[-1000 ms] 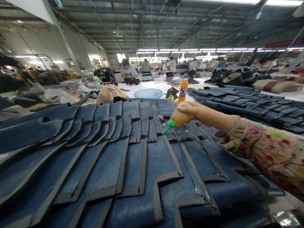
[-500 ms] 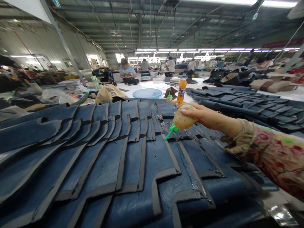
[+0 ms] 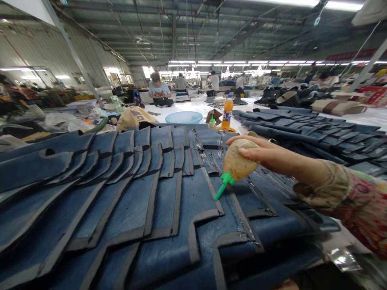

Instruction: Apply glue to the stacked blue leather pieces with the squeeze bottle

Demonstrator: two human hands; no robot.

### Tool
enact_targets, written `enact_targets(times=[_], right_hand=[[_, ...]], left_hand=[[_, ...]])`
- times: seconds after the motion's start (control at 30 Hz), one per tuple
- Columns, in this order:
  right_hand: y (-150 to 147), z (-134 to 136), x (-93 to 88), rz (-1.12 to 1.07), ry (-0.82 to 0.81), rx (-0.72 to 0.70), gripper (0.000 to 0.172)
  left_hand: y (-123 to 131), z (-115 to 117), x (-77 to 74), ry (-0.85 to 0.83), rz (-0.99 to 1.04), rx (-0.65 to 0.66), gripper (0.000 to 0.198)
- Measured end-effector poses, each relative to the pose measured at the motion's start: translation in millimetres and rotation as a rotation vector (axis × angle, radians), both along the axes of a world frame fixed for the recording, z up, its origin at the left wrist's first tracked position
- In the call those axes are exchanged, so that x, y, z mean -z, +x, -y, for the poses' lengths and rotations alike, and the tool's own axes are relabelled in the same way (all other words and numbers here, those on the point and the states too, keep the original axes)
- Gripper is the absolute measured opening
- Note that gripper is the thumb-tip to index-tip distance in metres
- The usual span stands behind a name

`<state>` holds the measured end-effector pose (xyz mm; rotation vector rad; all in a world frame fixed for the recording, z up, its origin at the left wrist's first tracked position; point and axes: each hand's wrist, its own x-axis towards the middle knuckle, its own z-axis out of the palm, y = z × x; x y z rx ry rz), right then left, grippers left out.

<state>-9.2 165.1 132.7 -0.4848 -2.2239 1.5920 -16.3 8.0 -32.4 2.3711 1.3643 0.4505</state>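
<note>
Head view: the right hand point(image 3: 266, 155) is wrapped firmly around a squeeze bottle point(image 3: 240, 163), thumb on its near side, tilted so the green nozzle point(image 3: 222, 189) points down and to the left. The nozzle tip sits at, or just above, the grey border strip point(image 3: 213, 191) of one blue leather panel point(image 3: 187, 201); contact cannot be confirmed. The panels lie fanned in an overlapping row across the table, each exposing one grey edge. Strips to the right of the nozzle show a wet sheen; those to the left look dry. The left hand is not in view.

Assessment: a good pass would keep the tip on the grey strip only, squeeze evenly, and travel along the edge at a steady pace so the bead neither pools nor spills onto the blue face.

An orange drink bottle point(image 3: 227, 112) and a blue basin point(image 3: 184, 117) stand well beyond the panels.
</note>
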Motion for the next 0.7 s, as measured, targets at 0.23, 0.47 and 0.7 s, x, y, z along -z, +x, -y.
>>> enact_targets(times=[0.23,0.47,0.7], right_hand=[[13,14,-6.0,0.008,0.018,0.014,0.049],[20,15,-2.2,-0.025,0.015,-0.057,0.054],[27,13,-0.4,-0.081,0.102,-0.022,0.056]], left_hand=[[-71,-94,-35.3,0.079,0.006,-0.117,0.048],[-109,-137,-82.0,0.160,0.031,-0.173,0.043],[-70,-80,-50.7,0.052,0.035,-0.079,0.052]])
